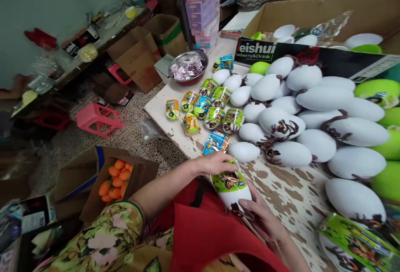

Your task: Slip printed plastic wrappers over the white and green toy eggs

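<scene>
A white toy egg [231, 196] is held at the table's front edge, above my red apron [200, 226]. A green printed plastic wrapper [226, 180] covers its upper part, and dark brown claw-like pieces show near its lower end. My left hand [215, 163] grips the wrapped top, fingers bent over it. Around the lower right side curls my right hand [261, 211], thumb pressed on the white shell. Just beyond my left hand lies a stack of flat blue wrappers [215, 142], close to a bare white egg [244, 152].
White eggs [318, 144] crowd the table's right side. Small wrapped eggs [214, 117] stand left, near a metal bowl [188, 66] of sachets. Behind is a carton [300, 21] of egg halves. Green wrappers [359, 238] lie front right; a box of orange eggs [116, 180] is at left.
</scene>
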`<state>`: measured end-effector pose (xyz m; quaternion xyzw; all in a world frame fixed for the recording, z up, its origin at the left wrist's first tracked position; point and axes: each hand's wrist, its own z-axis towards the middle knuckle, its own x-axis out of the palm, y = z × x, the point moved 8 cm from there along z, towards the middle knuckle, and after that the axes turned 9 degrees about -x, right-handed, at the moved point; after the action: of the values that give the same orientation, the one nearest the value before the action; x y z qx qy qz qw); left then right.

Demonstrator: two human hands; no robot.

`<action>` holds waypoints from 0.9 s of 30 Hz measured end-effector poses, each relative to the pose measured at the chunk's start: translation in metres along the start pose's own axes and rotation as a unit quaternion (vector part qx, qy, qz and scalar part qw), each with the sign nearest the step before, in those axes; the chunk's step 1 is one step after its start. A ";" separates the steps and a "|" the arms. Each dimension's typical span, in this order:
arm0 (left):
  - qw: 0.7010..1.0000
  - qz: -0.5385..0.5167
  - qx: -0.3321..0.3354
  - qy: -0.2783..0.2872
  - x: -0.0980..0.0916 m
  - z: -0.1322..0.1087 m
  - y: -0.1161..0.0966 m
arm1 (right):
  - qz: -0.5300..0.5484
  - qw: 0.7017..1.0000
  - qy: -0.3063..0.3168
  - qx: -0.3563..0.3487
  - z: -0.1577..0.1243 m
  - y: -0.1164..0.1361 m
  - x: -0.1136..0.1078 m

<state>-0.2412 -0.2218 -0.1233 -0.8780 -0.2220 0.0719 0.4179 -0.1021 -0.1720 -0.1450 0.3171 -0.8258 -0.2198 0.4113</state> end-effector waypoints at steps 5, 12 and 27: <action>0.975 -0.080 0.079 -0.192 -0.037 -0.035 -0.009 | 0.001 1.000 0.004 -0.007 0.005 0.006 0.016; 0.947 -0.320 0.039 -0.022 -0.007 -0.062 0.022 | 0.003 0.999 0.000 -0.038 -0.004 0.003 0.036; 0.961 -0.276 -0.012 0.030 0.012 -0.074 0.036 | -0.076 0.997 -0.014 -0.012 -0.003 0.004 0.024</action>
<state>-0.1957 -0.2877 -0.1028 -0.7894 -0.4437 -0.0749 0.4176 -0.1120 -0.1865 -0.1280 0.3713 -0.8023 -0.2649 0.3852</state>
